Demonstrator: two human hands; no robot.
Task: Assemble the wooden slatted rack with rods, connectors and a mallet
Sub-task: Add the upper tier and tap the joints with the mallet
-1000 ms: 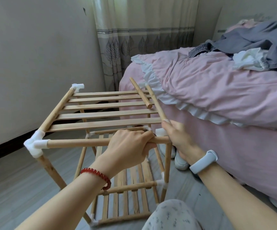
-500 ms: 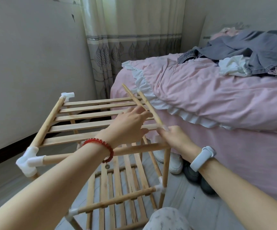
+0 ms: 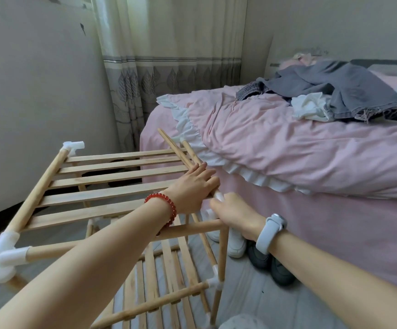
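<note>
Left hand (image 3: 193, 186) grips one of two loose rods (image 3: 188, 151) (right hand (image 3: 234, 216) grip unclear) on the rack (image 3: 112, 186).

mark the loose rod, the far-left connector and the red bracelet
loose rod (image 3: 169, 143), head view: bare shaft above the slats.
far-left connector (image 3: 73, 146), head view: white elbow at the rack's far corner.
red bracelet (image 3: 166, 201), head view: beads on the left wrist.

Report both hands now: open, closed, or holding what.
Left hand: fingers curled around a loose wooden rod on the rack's top tier.
Right hand: at the rack's near-right corner; grip cannot be told.
</note>
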